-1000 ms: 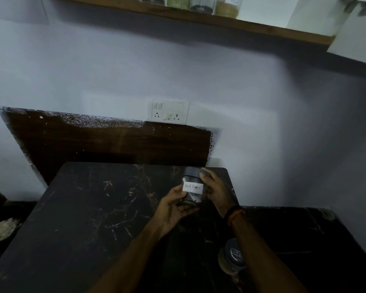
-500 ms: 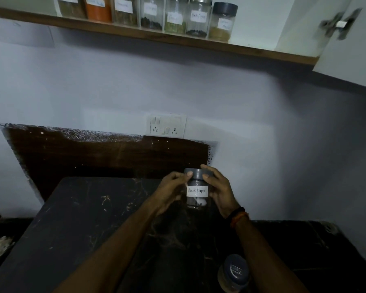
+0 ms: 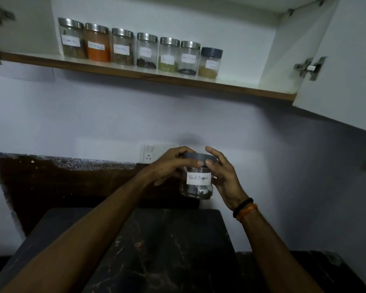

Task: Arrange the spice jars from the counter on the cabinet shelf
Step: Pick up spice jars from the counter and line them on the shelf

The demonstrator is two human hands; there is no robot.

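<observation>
A glass jar [image 3: 198, 188] with a grey lid and a white label reading "Black Pepper" is held upright in the air above the dark counter [image 3: 167, 246]. My left hand [image 3: 169, 168] grips it from the left, thumb on the lid. My right hand [image 3: 222, 176] grips it from the right, fingers curled over the lid rim. Above, the cabinet shelf [image 3: 230, 85] carries a row of several labelled spice jars [image 3: 146, 52]. The rightmost of them has a dark lid [image 3: 210, 62]. Bare shelf lies to its right.
The open cabinet door [image 3: 347, 70] with its hinge [image 3: 310, 67] hangs at the upper right. A wall socket plate [image 3: 149, 152] sits behind my hands. A dark wooden backsplash [image 3: 61, 180] runs along the wall at the left.
Both hands have lifted the Black Pepper jar off the counter and raised it. My view has tilted up, bringing the whole shelf in; the second jar on the counter has dropped out of view.
</observation>
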